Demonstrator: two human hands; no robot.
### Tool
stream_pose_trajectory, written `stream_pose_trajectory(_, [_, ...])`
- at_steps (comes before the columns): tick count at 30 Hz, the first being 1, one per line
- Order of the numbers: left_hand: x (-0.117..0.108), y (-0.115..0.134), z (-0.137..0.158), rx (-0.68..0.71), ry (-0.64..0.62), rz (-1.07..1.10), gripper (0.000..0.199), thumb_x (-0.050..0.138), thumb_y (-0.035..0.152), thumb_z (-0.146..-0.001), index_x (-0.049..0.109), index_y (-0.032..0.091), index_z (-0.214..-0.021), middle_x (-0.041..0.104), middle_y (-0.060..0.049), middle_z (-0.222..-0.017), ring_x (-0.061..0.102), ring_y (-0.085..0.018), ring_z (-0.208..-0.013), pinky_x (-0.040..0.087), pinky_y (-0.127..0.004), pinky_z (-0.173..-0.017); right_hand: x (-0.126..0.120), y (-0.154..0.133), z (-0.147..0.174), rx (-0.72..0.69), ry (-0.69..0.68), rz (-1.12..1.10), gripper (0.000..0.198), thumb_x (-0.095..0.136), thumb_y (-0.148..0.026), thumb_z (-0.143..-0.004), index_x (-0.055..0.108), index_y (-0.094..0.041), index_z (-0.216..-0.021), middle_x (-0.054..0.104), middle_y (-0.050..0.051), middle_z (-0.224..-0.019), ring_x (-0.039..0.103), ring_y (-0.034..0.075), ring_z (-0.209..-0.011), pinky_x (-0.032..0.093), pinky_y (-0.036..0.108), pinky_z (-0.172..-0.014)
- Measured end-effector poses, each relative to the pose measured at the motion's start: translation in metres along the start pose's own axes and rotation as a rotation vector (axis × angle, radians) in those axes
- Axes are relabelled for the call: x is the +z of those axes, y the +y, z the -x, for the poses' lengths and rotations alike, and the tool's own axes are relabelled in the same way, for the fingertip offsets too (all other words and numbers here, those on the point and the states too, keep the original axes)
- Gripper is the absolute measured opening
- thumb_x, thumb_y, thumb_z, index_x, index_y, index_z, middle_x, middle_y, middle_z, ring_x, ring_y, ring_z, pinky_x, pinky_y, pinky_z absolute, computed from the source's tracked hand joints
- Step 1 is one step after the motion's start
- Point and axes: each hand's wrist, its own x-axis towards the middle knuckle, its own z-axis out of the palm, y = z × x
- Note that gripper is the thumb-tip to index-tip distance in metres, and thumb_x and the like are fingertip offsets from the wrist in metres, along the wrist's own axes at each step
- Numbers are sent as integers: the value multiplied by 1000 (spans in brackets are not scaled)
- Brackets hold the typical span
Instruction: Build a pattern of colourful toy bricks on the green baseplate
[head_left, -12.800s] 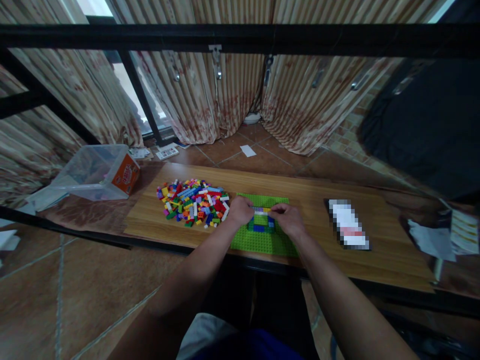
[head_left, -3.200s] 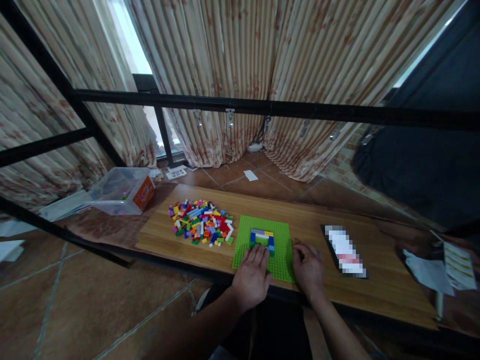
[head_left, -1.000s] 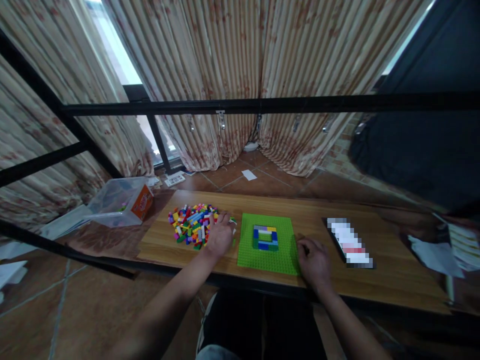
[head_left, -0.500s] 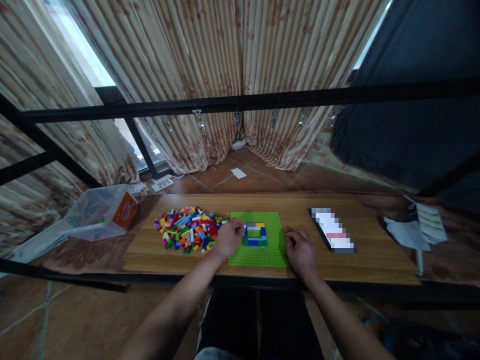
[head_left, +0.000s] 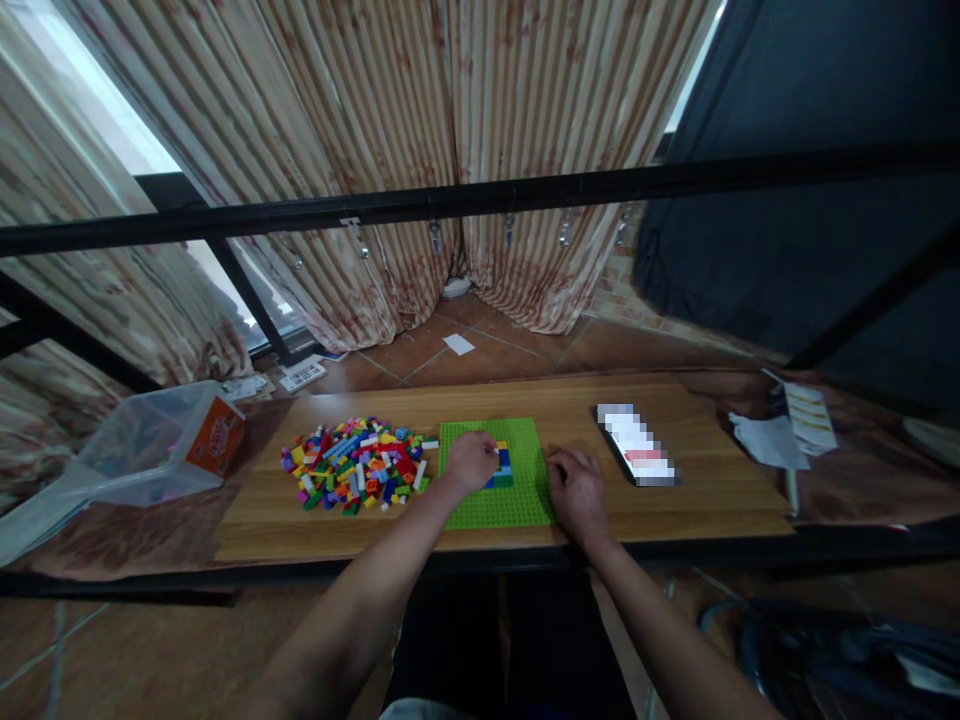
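Observation:
A green studded baseplate (head_left: 525, 510) lies on the table, bearing a small ring of blue, yellow and other toy bricks (head_left: 502, 468). My left hand (head_left: 471, 462) is over the left part of this ring and covers much of it. Its thumb and fingers are pinched together, and whatever is between them is too small or hidden to tell. Beside the plate's right edge, my right hand (head_left: 579, 492) rests with curled fingers, the tips close to the edge; their contents cannot be seen. Left of the plate spreads a pile of loose, many-coloured bricks (head_left: 356, 465).
A phone (head_left: 637, 450) with a blurred screen lies on the wooden table (head_left: 300, 540) to the right. Past the table's left end stands a clear plastic box (head_left: 161, 430) with an orange label. White papers (head_left: 769, 440) lie beyond the right end. A black bar (head_left: 480, 196) crosses ahead.
My left hand has moved right across the baseplate, from the ring's left side to over it. My right hand remains by the plate's right edge. The whole view has shifted slightly.

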Motion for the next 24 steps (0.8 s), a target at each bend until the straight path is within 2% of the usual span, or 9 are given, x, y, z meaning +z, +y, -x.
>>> stream_pose_trajectory(10, [0, 8, 1, -16, -40, -136, 25, 52, 12, -80, 74, 17, -92, 74, -9, -97, 68, -21, -93, 50, -28, -84, -1, -1, 0, 32, -21, -5, 18, 47, -18, -85, 64, -20, -80, 66, 8, -88, 51, 23, -87, 40, 34, -80])
stream_pose_trajectory(14, [0, 11, 2, -10, -37, -162, 25, 50, 21, -85, 74, 17, -93, 74, -9, -99, 67, -21, -96, 50, -30, -86, -1, -1, 0, 19, -12, 8, 19, 47, -17, -84, 65, -20, -80, 66, 8, -88, 52, 22, -85, 39, 34, -80])
stream_pose_trajectory(17, [2, 9, 2, -18, -44, -171, 22, 56, 27, -83, 73, 19, -95, 74, -7, -99, 67, -20, -96, 50, -27, -86, 0, -1, 0, 22, -11, 0, 18, 47, -17, -84, 65, -20, -79, 66, 8, -87, 52, 22, -86, 39, 34, -79])
stream_pose_trajectory(24, [4, 8, 3, -42, -44, -190, 24, 57, 20, -80, 72, 19, -99, 74, -5, -100, 67, -18, -97, 49, -25, -86, 0, -1, 0, 27, -5, 1, 17, 48, -17, -84, 64, -20, -79, 66, 8, -87, 51, 22, -85, 39, 33, -79])
